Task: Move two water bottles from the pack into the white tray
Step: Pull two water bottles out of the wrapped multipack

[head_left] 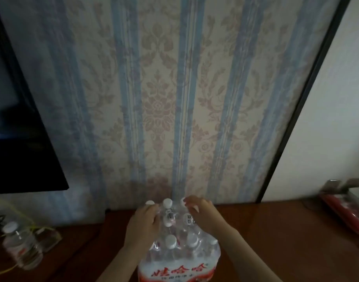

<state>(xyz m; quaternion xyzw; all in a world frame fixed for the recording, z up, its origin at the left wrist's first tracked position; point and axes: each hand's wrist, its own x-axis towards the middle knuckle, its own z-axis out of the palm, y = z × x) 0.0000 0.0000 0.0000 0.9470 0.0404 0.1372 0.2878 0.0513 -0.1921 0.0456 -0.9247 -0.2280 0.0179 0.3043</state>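
At the surface's back edge, both hands, left (pixel 145 220) and right (pixel 201 212), rested loosely spread, grasping nothing, on the pack (pixel 178 251); no bottle out, no tray visible.

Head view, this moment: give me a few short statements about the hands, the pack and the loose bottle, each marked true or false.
1. Both hands are on the far end of the pack. True: the left hand and right hand rest on its plastic wrap near the white caps.
2. A bottle has been lifted clear of the pack. False: neither hand holds a bottle free of it.
3. A loose bottle stands on the wooden surface to the left, apart from the pack. True.
4. The pack carries blue lettering. False: the lettering is red.
5. The white tray sits beside the pack. False: no white tray shows in this view.
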